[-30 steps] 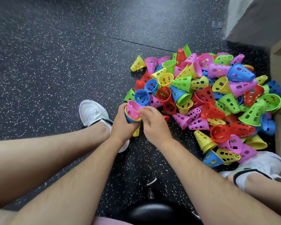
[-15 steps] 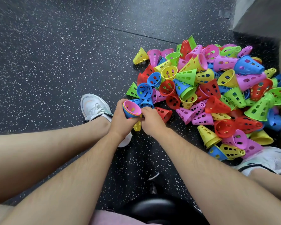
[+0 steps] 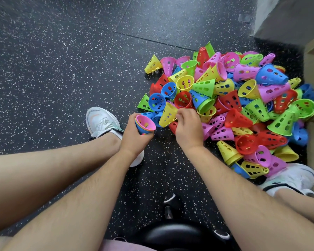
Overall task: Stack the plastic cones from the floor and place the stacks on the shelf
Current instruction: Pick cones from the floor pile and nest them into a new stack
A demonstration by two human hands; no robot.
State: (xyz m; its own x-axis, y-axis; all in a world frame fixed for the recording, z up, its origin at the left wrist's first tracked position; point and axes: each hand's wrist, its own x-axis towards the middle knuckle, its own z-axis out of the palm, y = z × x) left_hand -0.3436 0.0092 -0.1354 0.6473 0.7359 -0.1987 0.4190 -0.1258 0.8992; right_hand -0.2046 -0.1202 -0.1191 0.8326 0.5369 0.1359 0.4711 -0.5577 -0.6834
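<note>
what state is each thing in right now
left hand, grips the cone stack
cone stack, nested, pink cone innermost, open end up
right hand, pinches a yellow cone
yellow cone, held beside the stack, not yet nested
cone pile, loose and jumbled on the floor

Bright even light, soft shadows, sharp focus, wide-angle edge distortion.

White left sneaker (image 3: 101, 122), right sneaker (image 3: 295, 177), black stool (image 3: 178, 234).
</note>
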